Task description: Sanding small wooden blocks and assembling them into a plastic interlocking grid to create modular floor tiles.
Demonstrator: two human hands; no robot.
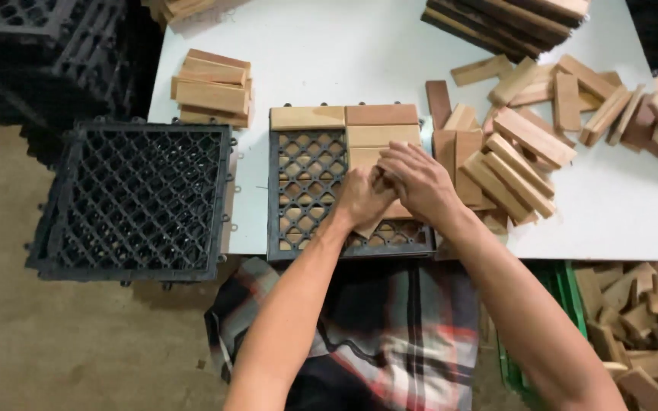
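Wooden slat (381,215) lies under both your hands on the black plastic grid tile (310,190) at the white surface's (344,53) near edge. Your left hand (363,196) and right hand (416,179) press down, fingers curled over it, hiding most of it. Beyond, smooth rectangular slats (381,115) fill the tile's far row; loose wood blocks (523,144) lie right.

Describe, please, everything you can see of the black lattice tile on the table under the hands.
The black lattice tile is a square plastic-looking grid lying flat at the white table near edge. Small connector tabs line its rim. Light wooden slats cover its far edge and right side; the left lattice is bare. The left hand and right hand press a slat onto it.
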